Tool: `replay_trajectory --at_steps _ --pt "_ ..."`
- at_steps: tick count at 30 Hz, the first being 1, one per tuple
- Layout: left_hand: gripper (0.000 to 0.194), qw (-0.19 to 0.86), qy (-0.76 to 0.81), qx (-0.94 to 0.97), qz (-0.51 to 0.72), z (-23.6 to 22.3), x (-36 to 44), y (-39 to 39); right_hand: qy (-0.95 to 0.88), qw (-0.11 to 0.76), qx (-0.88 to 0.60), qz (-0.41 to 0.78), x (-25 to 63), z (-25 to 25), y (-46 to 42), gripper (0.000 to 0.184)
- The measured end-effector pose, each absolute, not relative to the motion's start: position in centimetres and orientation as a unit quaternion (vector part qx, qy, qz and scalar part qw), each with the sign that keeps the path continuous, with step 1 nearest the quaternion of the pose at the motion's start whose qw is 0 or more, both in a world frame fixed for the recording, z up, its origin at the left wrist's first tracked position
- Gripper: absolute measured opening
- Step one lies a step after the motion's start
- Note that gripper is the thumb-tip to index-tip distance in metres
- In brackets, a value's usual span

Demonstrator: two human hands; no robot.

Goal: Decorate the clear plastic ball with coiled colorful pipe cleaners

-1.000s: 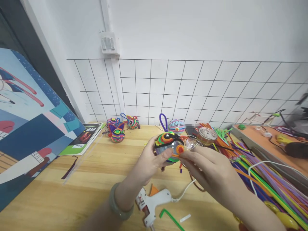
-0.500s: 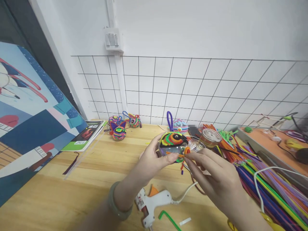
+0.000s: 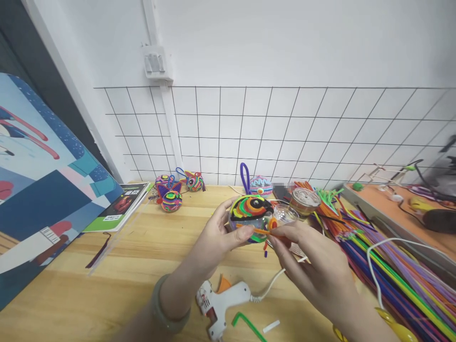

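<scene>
Gripping colour-striped clear ball (image 3: 250,212) in left hand (image 3: 215,233) above worktop (image 3: 135,266), on far side of glue gun (image 3: 228,300), pinching orange strip (image 3: 261,231) with right hand (image 3: 313,256) at ball's right, risking skewed strip by tugging unevenly.

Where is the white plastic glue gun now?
In the head view, the white plastic glue gun lies bottom centre on the light wooden table, right of the grey-green bangle, beside the bent green stick.
</scene>
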State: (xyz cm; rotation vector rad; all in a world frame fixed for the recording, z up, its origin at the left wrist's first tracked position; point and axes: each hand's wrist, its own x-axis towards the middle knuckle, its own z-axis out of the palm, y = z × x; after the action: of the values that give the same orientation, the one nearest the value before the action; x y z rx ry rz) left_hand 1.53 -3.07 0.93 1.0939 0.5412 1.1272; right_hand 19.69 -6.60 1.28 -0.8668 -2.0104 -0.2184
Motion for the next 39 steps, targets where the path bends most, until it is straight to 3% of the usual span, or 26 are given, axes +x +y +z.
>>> replay_trajectory --at_steps 8,22,39 --pt "0.061 0.674 0.267 0.492 0.482 1.04 1.41 -3.09 -0.812 0.449 -0.363 -0.089 19.66 1.46 -6.75 0.009" --pt "0.041 0.744 0.2 0.441 0.46 0.77 1.21 -3.0 -0.807 0.466 -0.352 -0.084 19.83 1.59 -7.04 0.013" --pt "0.05 0.749 0.181 0.452 0.45 0.69 1.13 -3.02 -0.797 0.478 -0.355 -0.1 19.87 1.54 -6.91 0.016"
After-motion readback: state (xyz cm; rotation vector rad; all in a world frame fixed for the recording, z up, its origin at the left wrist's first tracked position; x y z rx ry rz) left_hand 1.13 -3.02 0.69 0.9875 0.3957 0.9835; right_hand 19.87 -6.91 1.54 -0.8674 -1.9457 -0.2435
